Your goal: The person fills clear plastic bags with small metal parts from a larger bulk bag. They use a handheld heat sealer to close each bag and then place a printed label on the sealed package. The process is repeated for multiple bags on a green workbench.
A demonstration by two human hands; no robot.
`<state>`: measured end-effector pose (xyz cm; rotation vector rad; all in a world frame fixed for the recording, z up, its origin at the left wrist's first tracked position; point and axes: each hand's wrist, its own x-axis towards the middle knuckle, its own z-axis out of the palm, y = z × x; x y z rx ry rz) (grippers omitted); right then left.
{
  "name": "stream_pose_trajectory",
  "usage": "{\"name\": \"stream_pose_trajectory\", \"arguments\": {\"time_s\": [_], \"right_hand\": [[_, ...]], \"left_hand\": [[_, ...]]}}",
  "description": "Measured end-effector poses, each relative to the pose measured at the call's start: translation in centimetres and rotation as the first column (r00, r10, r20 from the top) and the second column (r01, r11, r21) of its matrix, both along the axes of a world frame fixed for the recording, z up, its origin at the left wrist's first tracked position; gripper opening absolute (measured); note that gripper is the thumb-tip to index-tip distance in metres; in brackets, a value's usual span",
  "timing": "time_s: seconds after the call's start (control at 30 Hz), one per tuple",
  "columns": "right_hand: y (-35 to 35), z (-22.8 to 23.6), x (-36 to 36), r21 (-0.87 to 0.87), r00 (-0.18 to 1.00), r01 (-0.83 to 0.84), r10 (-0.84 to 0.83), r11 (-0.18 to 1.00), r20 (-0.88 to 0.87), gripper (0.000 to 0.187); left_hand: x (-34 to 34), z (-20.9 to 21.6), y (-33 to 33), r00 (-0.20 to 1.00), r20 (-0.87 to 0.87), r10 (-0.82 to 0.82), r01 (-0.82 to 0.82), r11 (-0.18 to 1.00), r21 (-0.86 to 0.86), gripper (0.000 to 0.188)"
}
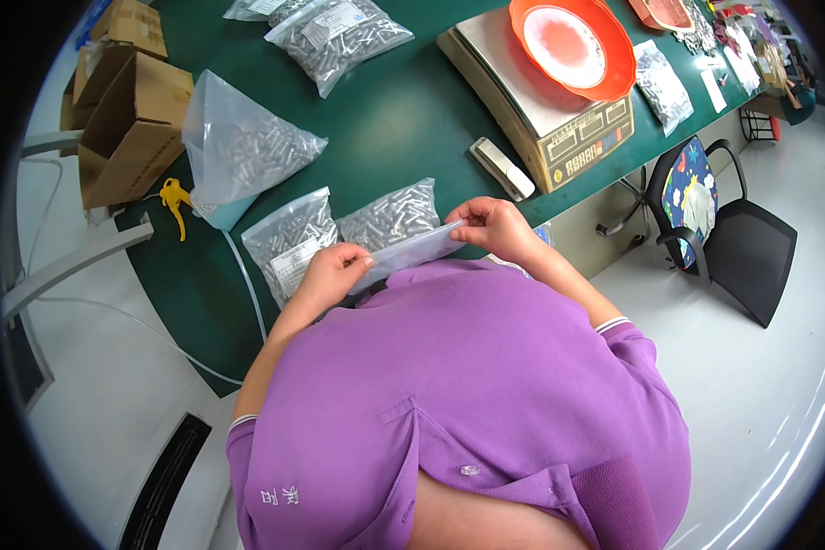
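Note:
A clear plastic bag (pixel 392 213) of small metal cylindrical parts lies at the table's near edge, its empty top edge toward me. My left hand (pixel 333 273) pinches one end of that edge between thumb and fingers. At the other end my right hand (pixel 497 227) grips it the same way, so the edge is stretched between them. Touching the held bag on its left is a similar filled bag (pixel 289 234) with a white label. Beyond my right hand rests a stapler (pixel 501 169), pale on top.
Farther left stands a larger open bag (pixel 247 142) of metal parts, near a yellow air blow gun (pixel 174 206) and cardboard boxes (pixel 137 128). A scale (pixel 559 137) carries an orange-red dish (pixel 619 55). More filled bags (pixel 339 41) lie at the back. A black chair (pixel 742 238) stands right.

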<state>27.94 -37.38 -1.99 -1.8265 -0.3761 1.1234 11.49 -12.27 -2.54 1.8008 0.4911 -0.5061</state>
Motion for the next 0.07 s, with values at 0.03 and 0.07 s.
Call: {"name": "stream_pose_trajectory", "arguments": {"time_s": [0.03,0.07], "right_hand": [[-0.03,-0.01,0.08,-0.010,1.000,-0.016,0.016,1.000,-0.011,0.023],[-0.09,-0.34,0.06,0.005,1.000,-0.013,0.013,1.000,0.010,0.023]], "left_hand": [[-0.01,0.17,-0.05,1.000,0.011,0.001,-0.001,1.000,0.005,0.019],[0.08,0.20,-0.03,1.000,0.013,0.000,0.000,1.000,0.006,0.019]]}}
